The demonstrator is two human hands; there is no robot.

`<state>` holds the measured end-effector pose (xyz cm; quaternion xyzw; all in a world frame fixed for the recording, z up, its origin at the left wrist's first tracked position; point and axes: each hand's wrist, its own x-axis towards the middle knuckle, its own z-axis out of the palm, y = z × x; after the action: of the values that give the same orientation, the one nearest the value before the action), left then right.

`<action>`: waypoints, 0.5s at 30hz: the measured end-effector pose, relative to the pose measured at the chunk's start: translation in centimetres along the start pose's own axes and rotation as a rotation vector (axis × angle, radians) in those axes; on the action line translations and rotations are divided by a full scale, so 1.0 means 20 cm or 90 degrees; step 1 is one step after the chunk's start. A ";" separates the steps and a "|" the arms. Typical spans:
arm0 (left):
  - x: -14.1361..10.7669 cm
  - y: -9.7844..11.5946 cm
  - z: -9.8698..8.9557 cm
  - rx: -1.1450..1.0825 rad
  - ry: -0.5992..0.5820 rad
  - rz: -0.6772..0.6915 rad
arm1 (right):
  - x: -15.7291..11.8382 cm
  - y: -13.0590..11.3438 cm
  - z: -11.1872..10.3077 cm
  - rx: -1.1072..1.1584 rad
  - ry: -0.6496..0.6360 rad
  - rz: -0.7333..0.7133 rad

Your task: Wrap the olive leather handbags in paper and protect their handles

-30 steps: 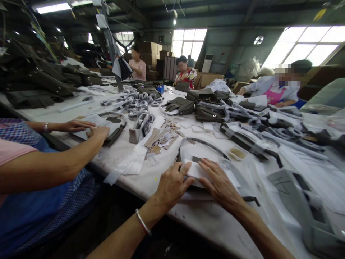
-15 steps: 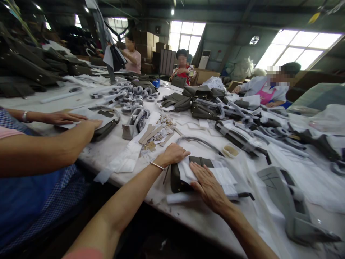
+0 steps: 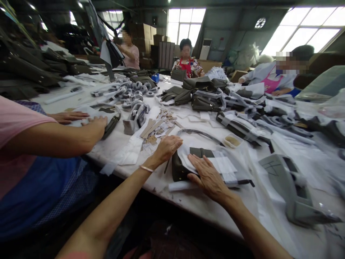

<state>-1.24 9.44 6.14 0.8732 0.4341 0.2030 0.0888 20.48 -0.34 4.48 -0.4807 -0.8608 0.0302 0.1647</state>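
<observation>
Olive handbag (image 3: 178, 172) lies by the near edge of our table (image 3: 159, 184). Right hand (image 3: 208, 176) flat, fingers spread, over white packing sheets (image 3: 226, 166), likely steadying them; left hand (image 3: 168, 148) half-curled at the bag's far-left corner, hold unclear.

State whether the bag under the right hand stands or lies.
Lying: the bag rests broad side up, under paper and the right hand.

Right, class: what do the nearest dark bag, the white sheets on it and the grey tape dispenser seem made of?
The bag: leather or imitation, smooth with a slight sheen. The white sheets: probably paper or thin foam, matte and flat. The tape dispenser: likely plastic, smooth, with a moulded-looking body.
</observation>
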 end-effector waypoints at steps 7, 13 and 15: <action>-0.63 0.21 0.06 0.050 0.199 0.176 | 0.01 -0.01 0.00 0.005 0.012 0.012; -0.61 0.23 0.18 0.013 0.231 0.203 | 0.00 -0.02 0.01 -0.027 0.026 0.012; -0.56 0.23 0.17 -0.019 0.253 0.192 | 0.00 -0.03 0.01 -0.034 0.035 0.015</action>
<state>-2.58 -2.21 1.44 0.8695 0.3050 0.3882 -0.0163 19.90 -0.66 4.38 -0.4960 -0.8505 -0.0040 0.1752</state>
